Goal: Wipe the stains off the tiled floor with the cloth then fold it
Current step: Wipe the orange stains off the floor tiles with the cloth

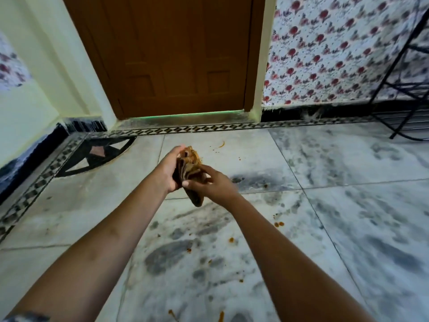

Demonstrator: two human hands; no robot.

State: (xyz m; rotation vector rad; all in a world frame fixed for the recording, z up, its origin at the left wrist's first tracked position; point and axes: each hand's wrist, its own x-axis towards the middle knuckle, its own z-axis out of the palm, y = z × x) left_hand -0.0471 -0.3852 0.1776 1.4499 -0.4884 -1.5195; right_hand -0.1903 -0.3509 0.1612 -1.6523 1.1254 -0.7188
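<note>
A brown cloth [189, 167], bunched and smeared with orange, is held up in the air over the marble-tiled floor [336, 205]. My left hand [168, 170] grips its left side. My right hand [212, 185] pinches its lower right part, and a dark end of the cloth hangs below that hand. Orange stains [279, 224] dot the tiles below and to the right of my arms. A curved orange smear [222, 144] lies on the tile beyond the cloth, and more orange marks [220, 316] show at the bottom edge.
A brown wooden door [181, 56] stands shut straight ahead. A patterned border strip [185, 130] runs along its threshold. Floral wall covering [336, 47] is on the right, with a black metal rack [404, 89] standing at the far right. A pale wall closes the left side.
</note>
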